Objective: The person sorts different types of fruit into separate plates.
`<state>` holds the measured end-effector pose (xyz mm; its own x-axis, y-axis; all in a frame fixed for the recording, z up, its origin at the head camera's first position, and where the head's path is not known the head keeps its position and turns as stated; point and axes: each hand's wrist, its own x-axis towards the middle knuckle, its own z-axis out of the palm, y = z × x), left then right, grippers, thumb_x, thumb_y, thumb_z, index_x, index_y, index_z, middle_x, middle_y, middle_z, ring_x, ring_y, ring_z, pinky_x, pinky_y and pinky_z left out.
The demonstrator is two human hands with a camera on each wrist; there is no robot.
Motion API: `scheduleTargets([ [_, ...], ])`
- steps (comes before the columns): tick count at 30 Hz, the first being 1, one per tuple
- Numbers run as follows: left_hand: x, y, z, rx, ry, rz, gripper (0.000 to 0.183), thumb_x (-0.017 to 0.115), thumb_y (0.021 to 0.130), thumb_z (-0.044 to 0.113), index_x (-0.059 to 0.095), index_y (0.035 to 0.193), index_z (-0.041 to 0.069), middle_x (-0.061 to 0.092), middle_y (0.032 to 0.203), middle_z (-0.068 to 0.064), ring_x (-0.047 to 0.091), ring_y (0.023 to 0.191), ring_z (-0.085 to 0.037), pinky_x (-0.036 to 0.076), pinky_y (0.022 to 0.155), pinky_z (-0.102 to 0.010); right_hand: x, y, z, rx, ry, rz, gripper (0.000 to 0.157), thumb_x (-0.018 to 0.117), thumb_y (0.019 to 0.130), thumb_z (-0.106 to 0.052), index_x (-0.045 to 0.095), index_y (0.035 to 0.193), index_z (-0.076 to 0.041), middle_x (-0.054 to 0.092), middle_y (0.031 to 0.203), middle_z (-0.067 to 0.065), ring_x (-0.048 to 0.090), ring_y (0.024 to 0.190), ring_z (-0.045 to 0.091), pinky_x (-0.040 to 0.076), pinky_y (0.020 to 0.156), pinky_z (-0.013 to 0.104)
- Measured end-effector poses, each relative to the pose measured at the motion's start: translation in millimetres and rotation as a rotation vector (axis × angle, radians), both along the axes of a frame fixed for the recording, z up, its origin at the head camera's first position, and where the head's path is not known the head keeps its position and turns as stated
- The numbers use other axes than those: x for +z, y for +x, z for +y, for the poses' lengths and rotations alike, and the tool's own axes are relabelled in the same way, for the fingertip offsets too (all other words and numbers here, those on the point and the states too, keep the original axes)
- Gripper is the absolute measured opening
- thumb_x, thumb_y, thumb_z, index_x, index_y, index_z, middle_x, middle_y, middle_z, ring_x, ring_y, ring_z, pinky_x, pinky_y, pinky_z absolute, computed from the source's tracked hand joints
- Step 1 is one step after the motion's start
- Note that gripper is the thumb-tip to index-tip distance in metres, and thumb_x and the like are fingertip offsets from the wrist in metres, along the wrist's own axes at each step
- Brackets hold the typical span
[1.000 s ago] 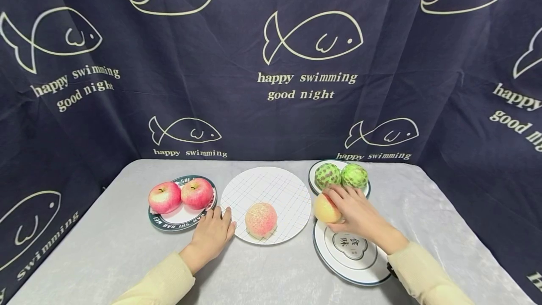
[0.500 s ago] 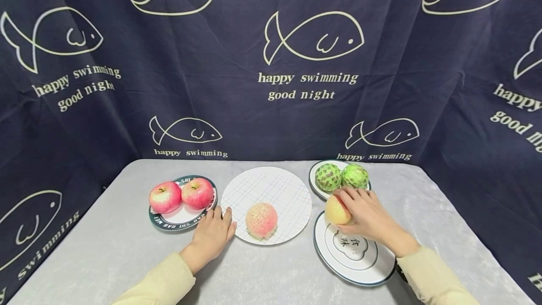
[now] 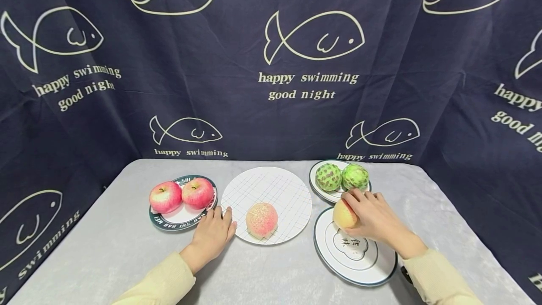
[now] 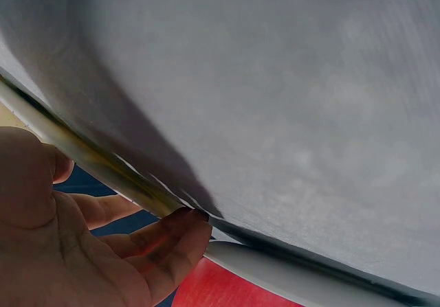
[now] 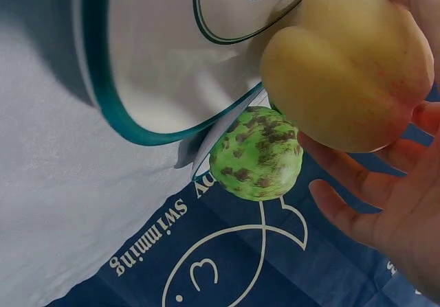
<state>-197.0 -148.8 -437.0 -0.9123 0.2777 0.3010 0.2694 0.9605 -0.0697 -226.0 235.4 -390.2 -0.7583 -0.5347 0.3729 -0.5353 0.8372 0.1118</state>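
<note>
In the head view my right hand (image 3: 374, 215) grips a yellow peach (image 3: 345, 213) over the back part of a blue-rimmed white plate (image 3: 355, 267). The right wrist view shows the cleft peach (image 5: 344, 66) between thumb and fingers; I cannot tell whether it touches the plate. My left hand (image 3: 213, 233) rests low between the round checked plate (image 3: 267, 182) and the oval dark-rimmed plate (image 3: 169, 224), its fingers relaxed at their rims. A pink and yellow peach (image 3: 261, 220) sits on the checked plate. Two red apples (image 3: 197, 193) lie on the oval plate.
Behind the right hand, a small plate (image 3: 314, 187) holds two green fruits with brown patches, one of them a custard-apple-like ball (image 3: 328, 177). Grey cloth covers the table (image 3: 262, 276). A dark blue fish-print curtain (image 3: 271, 126) stands along the back and sides.
My right hand has carried the yellow peach to the right, from beside the checked plate to over the blue-rimmed white plate. The left hand has stayed in place.
</note>
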Motion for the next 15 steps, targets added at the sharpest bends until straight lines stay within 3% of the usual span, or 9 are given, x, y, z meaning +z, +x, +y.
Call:
scheduleTargets([
  [15, 0.3, 0.0, -0.1, 0.002, 0.005, -0.004, 0.04, 0.05, 0.09, 0.03, 0.056, 0.116, -0.001, 0.055, 0.098, -0.019, 0.053, 0.089, -0.034, 0.047, 0.073, -0.044, -0.4, 3.3, 1.6, -0.011, 0.01, 0.001, 0.074, 0.081, 0.048, -0.048, 0.056, 0.108, -0.011, 0.053, 0.102, 0.006, 0.052, 0.077, 0.025, 0.035, 0.066, 0.039],
])
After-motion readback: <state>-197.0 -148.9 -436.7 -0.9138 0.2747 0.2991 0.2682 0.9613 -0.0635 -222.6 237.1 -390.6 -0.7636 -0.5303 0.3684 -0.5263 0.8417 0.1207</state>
